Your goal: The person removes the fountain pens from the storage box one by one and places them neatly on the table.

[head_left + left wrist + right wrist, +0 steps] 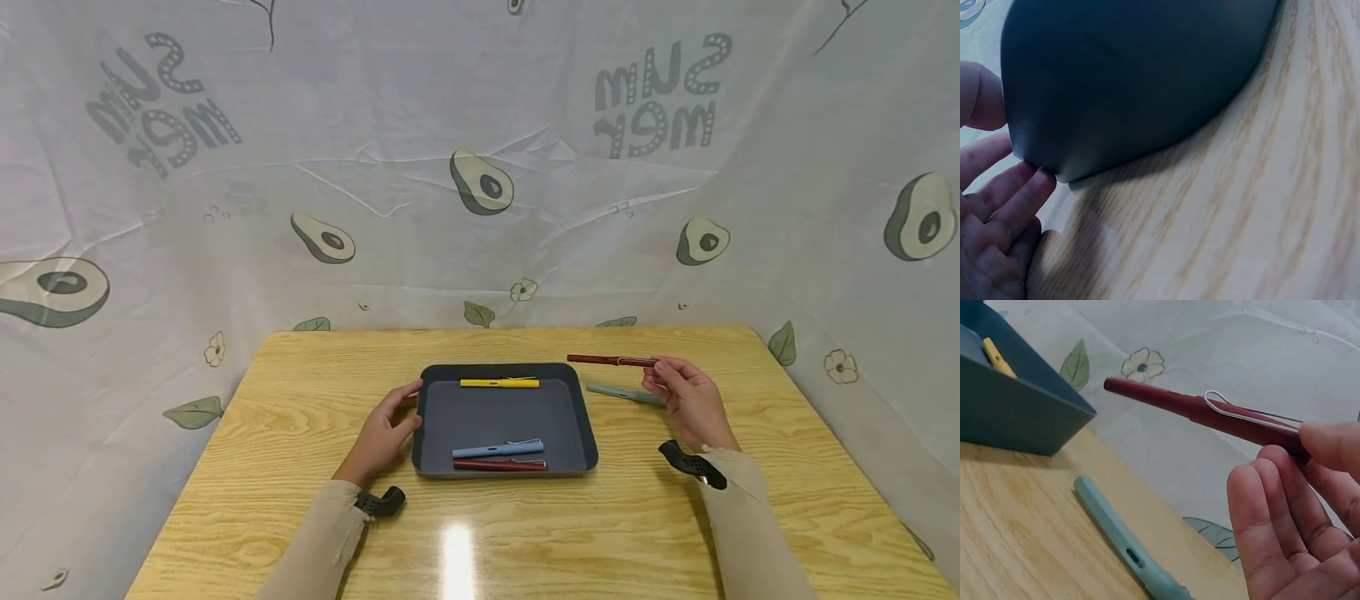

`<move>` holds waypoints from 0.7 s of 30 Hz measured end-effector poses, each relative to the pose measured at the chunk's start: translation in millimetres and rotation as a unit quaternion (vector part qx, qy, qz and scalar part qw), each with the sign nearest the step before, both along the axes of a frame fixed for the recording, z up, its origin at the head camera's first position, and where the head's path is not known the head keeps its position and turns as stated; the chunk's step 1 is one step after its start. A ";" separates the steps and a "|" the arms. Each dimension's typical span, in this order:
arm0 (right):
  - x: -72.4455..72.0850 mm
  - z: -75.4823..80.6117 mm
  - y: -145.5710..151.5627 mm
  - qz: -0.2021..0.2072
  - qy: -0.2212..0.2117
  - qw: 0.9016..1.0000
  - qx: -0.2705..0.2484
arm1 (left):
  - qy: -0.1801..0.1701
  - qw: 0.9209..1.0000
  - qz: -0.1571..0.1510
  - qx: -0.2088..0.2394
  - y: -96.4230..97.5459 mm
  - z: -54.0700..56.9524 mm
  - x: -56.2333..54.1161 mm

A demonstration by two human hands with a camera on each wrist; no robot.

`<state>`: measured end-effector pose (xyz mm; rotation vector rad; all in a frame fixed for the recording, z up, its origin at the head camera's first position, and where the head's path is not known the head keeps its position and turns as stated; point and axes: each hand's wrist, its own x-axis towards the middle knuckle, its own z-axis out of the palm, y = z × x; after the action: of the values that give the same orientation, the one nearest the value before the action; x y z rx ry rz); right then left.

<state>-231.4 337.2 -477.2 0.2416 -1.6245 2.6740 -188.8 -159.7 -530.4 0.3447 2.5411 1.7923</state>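
Observation:
Thumb and fingertips of my right hand (690, 400) pinch a dark red pen (600, 360) by its capped end, raised above the table. In the right wrist view the pen (1154, 400) shows a silver wire clip. Below it, a pale green pen (622, 392) lies on the table, partly behind the hand. My left hand (387, 435) touches the left side of a dark grey tray (495, 417), its fingers spread along the wall. Inside the tray, a yellow pen (498, 383) lies near the far wall, and a blue pen (498, 449) and another dark red pen (500, 466) near the front.
The wooden table (315, 367) extends around the tray on all sides. Behind it hangs a pale curtain (390, 275) printed with avocados, leaves and flowers. Each wrist carries a black strap piece (381, 501).

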 end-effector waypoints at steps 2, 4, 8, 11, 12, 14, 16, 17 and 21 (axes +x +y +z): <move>-0.8 -1.3 1.0 -0.006 -0.007 1.000 0.002 | 0.004 1.000 0.000 -0.001 0.3 -0.2 -0.5; -1.5 -2.6 1.8 -0.019 -0.017 1.000 0.010 | 0.008 1.000 -0.001 -0.001 0.8 -0.1 -0.9; -3.3 -4.3 3.8 -0.050 -0.039 0.997 0.040 | 0.014 1.000 -0.004 -0.002 1.7 0.2 -1.7; -5.3 -5.3 5.4 -0.068 -0.052 0.994 0.063 | 0.012 1.000 -0.003 0.000 1.8 -0.1 -2.6; -6.1 -5.6 6.0 -0.072 -0.056 0.994 0.066 | 0.012 1.000 -0.003 0.000 1.7 -0.3 -2.8; -7.1 -6.2 7.0 -0.079 -0.059 0.992 0.075 | 0.011 1.000 -0.003 0.000 1.3 -1.0 -3.1; -7.8 -7.0 8.2 -0.083 -0.059 0.992 0.077 | 0.009 1.000 -0.002 0.000 1.1 -1.7 -3.0; -8.0 -7.4 8.7 -0.084 -0.057 0.992 0.077 | 0.009 1.000 -0.003 0.000 1.0 -2.1 -3.0; -8.8 -9.3 10.0 -0.088 -0.051 0.992 0.077 | 0.009 1.000 -0.001 0.001 1.5 -3.3 -2.9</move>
<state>-240.2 347.2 -486.5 -0.0400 -1.7904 2.4721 -191.6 -158.2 -533.7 0.3647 2.5516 1.7986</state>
